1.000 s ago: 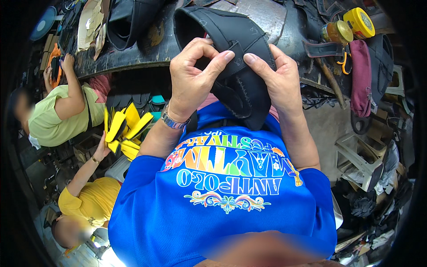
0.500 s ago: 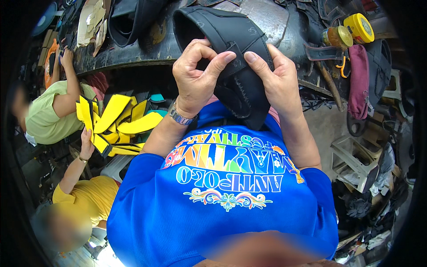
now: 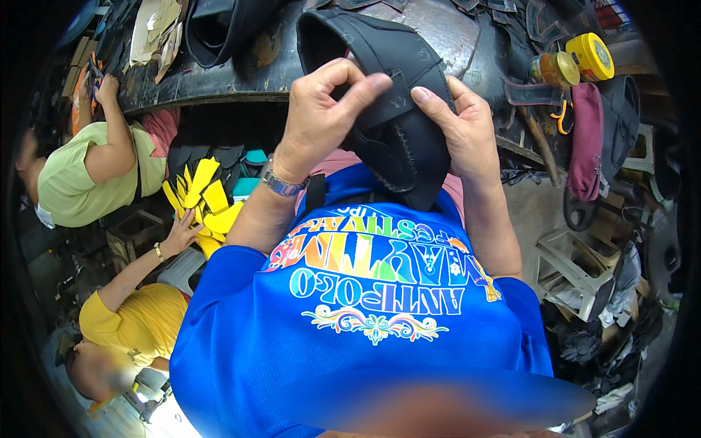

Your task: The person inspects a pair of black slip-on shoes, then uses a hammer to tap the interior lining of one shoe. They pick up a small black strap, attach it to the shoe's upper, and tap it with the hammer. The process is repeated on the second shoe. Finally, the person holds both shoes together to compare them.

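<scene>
A black shoe upper (image 3: 380, 55) is held up in front of my chest, just at the near edge of the workbench. It has rows of stitching, faint pale marks and an open rounded end at its far left. My left hand (image 3: 318, 113) grips its left edge, the fingers curled and partly hidden and the thumb stretched over it. On the other side my right hand (image 3: 467, 124) holds it, thumb on the front and fingers behind. The lower part of the upper hangs between my wrists, showing a zigzag seam.
The dark workbench (image 3: 270, 80) carries another black upper (image 3: 212, 36), cut pieces (image 3: 155, 29), a yellow tub (image 3: 590, 57) and a jar (image 3: 558, 69). A maroon pouch (image 3: 586, 142) hangs at the right, above a plastic stool (image 3: 584, 270). Two co-workers sit left; one touches yellow strips (image 3: 208, 197).
My thumbs have moved slightly apart on the upper, and it has shifted a little to the right. The co-worker's bundle of yellow strips has moved right and lower.
</scene>
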Tool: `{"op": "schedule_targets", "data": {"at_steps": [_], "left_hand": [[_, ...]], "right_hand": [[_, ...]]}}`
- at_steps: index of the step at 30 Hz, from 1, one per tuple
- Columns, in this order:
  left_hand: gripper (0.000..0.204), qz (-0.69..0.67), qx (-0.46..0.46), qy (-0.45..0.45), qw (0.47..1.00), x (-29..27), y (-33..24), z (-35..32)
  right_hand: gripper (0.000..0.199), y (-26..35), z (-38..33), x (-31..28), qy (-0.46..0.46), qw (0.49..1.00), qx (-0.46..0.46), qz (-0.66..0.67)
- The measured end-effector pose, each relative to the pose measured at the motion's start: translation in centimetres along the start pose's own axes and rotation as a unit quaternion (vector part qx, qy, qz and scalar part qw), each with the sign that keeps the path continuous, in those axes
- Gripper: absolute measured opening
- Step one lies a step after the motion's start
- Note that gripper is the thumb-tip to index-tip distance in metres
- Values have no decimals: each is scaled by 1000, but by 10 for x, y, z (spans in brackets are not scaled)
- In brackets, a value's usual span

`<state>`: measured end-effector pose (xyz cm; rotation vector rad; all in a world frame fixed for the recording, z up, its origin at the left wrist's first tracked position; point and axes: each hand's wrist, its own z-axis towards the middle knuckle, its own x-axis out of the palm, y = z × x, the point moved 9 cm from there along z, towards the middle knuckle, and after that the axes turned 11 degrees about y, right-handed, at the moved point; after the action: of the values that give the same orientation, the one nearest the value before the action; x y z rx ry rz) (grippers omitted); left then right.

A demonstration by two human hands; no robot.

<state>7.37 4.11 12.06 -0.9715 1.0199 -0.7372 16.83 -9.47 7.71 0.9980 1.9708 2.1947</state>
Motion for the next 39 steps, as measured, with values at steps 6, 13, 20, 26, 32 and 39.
{"op": "schedule_targets", "data": {"at_steps": [6, 13, 20, 26, 32, 39], "left_hand": [[29, -144, -79, 264, 951, 0, 15, 33], [24, -2, -39, 248, 968, 0, 2, 41], [43, -56, -119, 174, 976, 4, 18, 25], [47, -34, -120, 161, 979, 12, 20, 19], [46, -118, -137, 162, 970, 17, 25, 14], [48, -121, -145, 174, 966, 22, 31, 11]], "right_hand": [[30, -16, 4, -15, -7, 997, 38, 71], [31, -18, 3, -21, -40, 996, 45, 59], [32, 37, -15, -3, -146, 912, -159, -350], [29, 54, -28, 42, -119, 735, -245, -620], [21, 44, -20, 36, -109, 844, -197, -486], [14, 28, -13, 24, -104, 930, -142, -322]]}}
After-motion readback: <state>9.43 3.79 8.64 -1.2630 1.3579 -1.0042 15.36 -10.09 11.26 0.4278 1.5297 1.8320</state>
